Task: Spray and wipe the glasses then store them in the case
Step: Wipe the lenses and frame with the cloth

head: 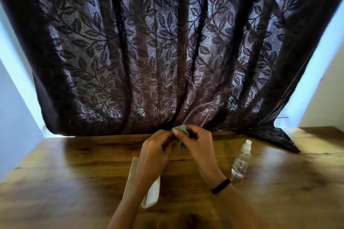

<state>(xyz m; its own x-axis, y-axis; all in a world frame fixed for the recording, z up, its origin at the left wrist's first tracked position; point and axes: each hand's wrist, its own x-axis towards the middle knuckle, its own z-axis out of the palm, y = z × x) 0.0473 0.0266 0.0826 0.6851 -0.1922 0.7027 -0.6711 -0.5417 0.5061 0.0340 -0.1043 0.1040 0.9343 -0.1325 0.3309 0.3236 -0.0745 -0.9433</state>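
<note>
Both hands meet above the far middle of the wooden table point(74, 173). My left hand point(156, 152) grips the glasses point(197, 112), whose clear temple arms stick up and away in front of the curtain; the lenses are hidden by my fingers. My right hand point(195, 143) pinches a small grey-green cloth point(179, 129) against the glasses. A clear spray bottle point(241, 160) with a white nozzle stands on the table to the right of my right wrist. The white case point(151, 191) lies open on the table under my left forearm.
A dark leaf-patterned curtain point(130, 52) hangs behind the table and drapes onto its far right corner. Pale walls flank it. A black band circles my right wrist point(221, 186).
</note>
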